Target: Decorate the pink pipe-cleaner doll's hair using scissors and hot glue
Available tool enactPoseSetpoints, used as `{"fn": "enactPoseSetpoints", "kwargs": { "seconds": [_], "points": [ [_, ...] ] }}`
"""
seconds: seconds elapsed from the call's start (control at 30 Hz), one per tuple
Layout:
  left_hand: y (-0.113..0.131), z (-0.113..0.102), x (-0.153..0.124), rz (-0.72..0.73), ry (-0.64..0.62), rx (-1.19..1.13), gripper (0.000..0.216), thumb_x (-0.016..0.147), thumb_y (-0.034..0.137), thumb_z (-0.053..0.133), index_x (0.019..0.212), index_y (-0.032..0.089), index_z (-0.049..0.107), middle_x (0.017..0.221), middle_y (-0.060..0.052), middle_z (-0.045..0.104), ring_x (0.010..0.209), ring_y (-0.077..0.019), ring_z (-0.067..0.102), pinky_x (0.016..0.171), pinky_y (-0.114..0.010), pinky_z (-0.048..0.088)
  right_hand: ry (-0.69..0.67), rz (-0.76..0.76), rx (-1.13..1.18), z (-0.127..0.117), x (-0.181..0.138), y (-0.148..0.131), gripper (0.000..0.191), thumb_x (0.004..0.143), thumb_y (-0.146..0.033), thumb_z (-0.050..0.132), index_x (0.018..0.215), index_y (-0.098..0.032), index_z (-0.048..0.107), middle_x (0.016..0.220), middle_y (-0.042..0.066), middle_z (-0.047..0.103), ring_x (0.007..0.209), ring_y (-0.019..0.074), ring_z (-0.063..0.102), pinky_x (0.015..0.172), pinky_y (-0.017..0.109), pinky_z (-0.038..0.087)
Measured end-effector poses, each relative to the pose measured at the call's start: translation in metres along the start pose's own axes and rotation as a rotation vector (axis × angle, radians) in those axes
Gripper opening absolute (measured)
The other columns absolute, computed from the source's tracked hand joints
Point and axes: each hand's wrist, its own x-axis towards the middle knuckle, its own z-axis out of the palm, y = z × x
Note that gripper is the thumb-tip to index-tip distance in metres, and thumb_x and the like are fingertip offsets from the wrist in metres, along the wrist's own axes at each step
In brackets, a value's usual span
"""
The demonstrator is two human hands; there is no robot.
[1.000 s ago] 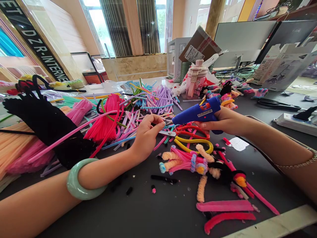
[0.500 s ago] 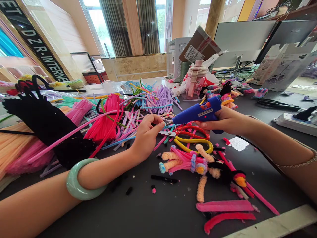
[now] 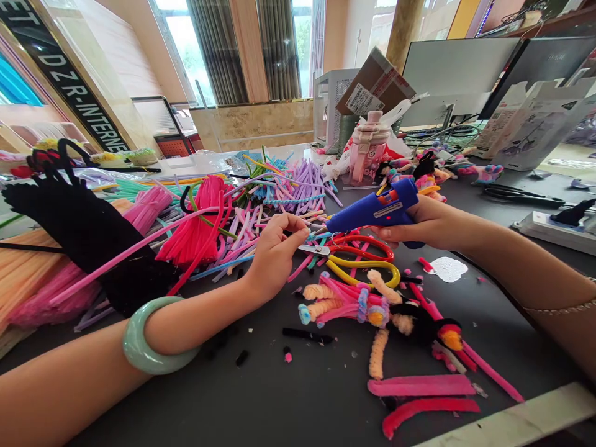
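Note:
My right hand [image 3: 426,226] is wrapped round the handle of a blue hot glue gun [image 3: 372,208], its nozzle pointing left. Close to that nozzle, my left hand [image 3: 278,251] is closed in a pinch; whatever sits between its fingertips is too small to make out. Scissors [image 3: 363,270] with one red and one yellow handle lie under the glue gun. Nearer me rests a pipe-cleaner doll [image 3: 356,304] in pink with black hair, on its side. A loose peach coiled piece [image 3: 379,354] and a flat pink strip [image 3: 421,386] are below it.
Bundles of pipe cleaners, among them a black one [image 3: 100,242] and a hot pink one [image 3: 200,223], cover the left and back. A pink bottle [image 3: 370,149] stands behind the glue gun. At right are a white power strip [image 3: 559,233] and a white glue-spotted patch [image 3: 447,269].
The glue gun has shifted very slightly to the right, its nozzle still by my left fingertips. Otherwise both hands keep nearly the same position.

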Motion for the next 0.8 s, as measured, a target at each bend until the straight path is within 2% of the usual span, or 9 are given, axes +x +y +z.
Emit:
{"fn": "enactPoseSetpoints", "kwargs": {
  "seconds": [0.17,0.37,0.5,0.6,0.7,0.8],
  "points": [
    [-0.001,0.0,0.001,0.011,0.004,-0.006,0.009,0.074,0.026,0.051,0.068,0.019,0.051,0.076,-0.001,0.05,0.078,-0.0176,0.047,0.071,-0.03,0.035,-0.011,-0.007,-0.014,0.0,0.0,-0.001,0.048,0.066,-0.066,0.061,0.063,-0.018,0.057,0.057,-0.002,0.052,0.053,0.0113,0.044,0.05,0.026,0.033],
    [-0.003,0.0,0.001,0.017,0.008,-0.032,0.008,0.075,0.024,0.052,0.069,0.019,0.052,0.075,-0.001,0.051,0.077,-0.0176,0.048,0.07,-0.031,0.035,0.092,0.031,-0.075,-0.002,0.0,0.0,0.053,0.062,-0.071,0.061,0.065,-0.018,0.058,0.056,-0.001,0.052,0.052,0.0114,0.045,0.049,0.026,0.032],
    [-0.003,0.001,0.0,0.015,0.014,-0.046,0.008,0.076,0.024,0.053,0.069,0.019,0.052,0.074,0.0,0.051,0.075,-0.0169,0.048,0.069,-0.03,0.035,0.271,0.177,-0.22,-0.006,0.003,0.004,0.059,0.06,-0.076,0.057,0.057,-0.017,0.057,0.05,0.0,0.052,0.045,0.0107,0.043,0.046,0.027,0.031],
    [-0.003,0.001,0.0,0.011,0.016,-0.062,0.007,0.075,0.023,0.053,0.069,0.019,0.052,0.074,0.0,0.05,0.074,-0.0161,0.047,0.069,-0.03,0.035,0.411,0.32,-0.314,-0.009,0.006,0.008,0.053,0.066,-0.07,0.058,0.055,-0.018,0.055,0.049,0.0,0.055,0.044,0.0111,0.045,0.046,0.028,0.032],
    [-0.003,0.001,0.001,0.012,0.017,-0.057,0.007,0.074,0.023,0.053,0.069,0.019,0.052,0.075,0.0,0.05,0.075,-0.0165,0.047,0.07,-0.03,0.035,0.457,0.393,-0.353,-0.014,0.007,0.009,0.047,0.073,-0.06,0.059,0.055,-0.018,0.053,0.047,0.001,0.056,0.044,0.0114,0.047,0.047,0.028,0.033],
    [-0.004,0.001,0.001,0.019,0.014,-0.052,0.007,0.074,0.023,0.053,0.068,0.019,0.051,0.076,0.0,0.051,0.077,-0.0169,0.047,0.07,-0.03,0.035,0.463,0.423,-0.37,-0.019,0.006,0.009,0.043,0.075,-0.054,0.063,0.053,-0.018,0.052,0.045,0.002,0.056,0.045,0.0122,0.049,0.049,0.028,0.032]
  ]
}}
